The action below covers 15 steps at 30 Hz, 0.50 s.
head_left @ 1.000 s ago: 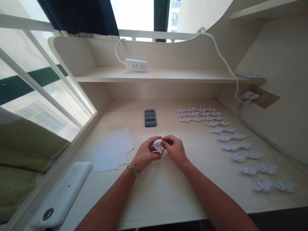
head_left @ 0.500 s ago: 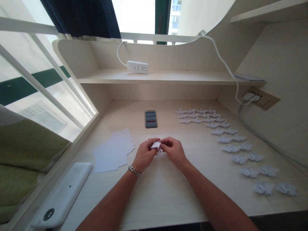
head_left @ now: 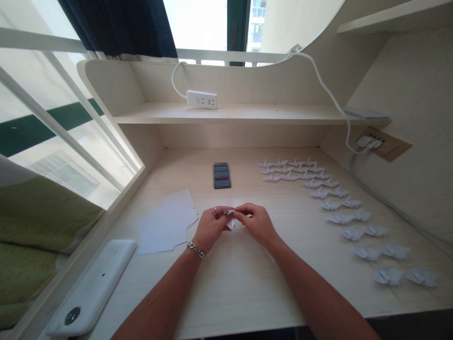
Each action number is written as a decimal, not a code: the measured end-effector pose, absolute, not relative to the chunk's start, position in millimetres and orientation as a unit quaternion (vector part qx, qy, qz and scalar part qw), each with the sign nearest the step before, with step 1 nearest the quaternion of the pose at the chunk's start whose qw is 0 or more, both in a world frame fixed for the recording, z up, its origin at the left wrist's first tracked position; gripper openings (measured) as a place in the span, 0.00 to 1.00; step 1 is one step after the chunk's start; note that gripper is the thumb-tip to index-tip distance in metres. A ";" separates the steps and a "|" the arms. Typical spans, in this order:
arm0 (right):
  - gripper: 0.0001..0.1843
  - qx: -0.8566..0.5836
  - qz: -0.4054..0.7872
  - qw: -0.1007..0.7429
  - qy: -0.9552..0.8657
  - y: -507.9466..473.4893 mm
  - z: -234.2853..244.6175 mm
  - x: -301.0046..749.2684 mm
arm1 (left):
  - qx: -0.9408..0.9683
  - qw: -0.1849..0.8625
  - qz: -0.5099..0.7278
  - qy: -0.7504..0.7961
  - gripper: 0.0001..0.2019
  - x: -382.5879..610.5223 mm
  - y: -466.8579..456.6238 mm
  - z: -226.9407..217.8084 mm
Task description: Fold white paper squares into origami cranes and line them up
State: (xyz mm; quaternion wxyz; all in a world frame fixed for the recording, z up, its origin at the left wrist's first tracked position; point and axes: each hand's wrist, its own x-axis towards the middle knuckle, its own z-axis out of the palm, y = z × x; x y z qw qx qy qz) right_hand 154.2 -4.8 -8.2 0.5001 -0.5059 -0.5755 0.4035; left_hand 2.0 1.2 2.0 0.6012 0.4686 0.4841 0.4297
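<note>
Between my two hands, over the middle of the desk, is a small folded piece of white paper [head_left: 230, 224]. My left hand [head_left: 212, 228], with a ring and a chain bracelet, pinches it from the left. From the right, my right hand [head_left: 257, 224] grips its upper edge between thumb and forefinger. The fingertips hide part of the folds. Left of my hands lies a stack of white paper sheets [head_left: 163, 226]. Several white folded paper cranes [head_left: 331, 205] stand in rows along the right side.
A dark phone-like rectangle [head_left: 222, 175] lies beyond my hands. At the left edge rests a long white device [head_left: 94, 285]. A power strip [head_left: 201, 99] sits on the shelf [head_left: 240, 112]; a white cable [head_left: 327, 89] runs to the wall socket [head_left: 387, 144] at right.
The folded paper has turned in my fingers, so a pointed part now hangs down below them. Both hands stay in nearly the same place.
</note>
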 end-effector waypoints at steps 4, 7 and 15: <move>0.09 -0.508 0.359 0.497 -0.604 -7.0 -5.8 153.9 | 0.468 0.613 0.416 0.482 0.18 1.6 3.1 -1.1; 0.08 -0.496 0.344 0.499 -0.622 -8.1 -5.1 153.3 | 0.475 0.621 0.394 0.484 0.16 2.2 2.2 0.5; 0.07 -0.483 0.217 0.477 -0.701 -9.8 -6.1 152.4 | 0.509 0.613 0.363 0.484 0.14 3.3 0.3 6.1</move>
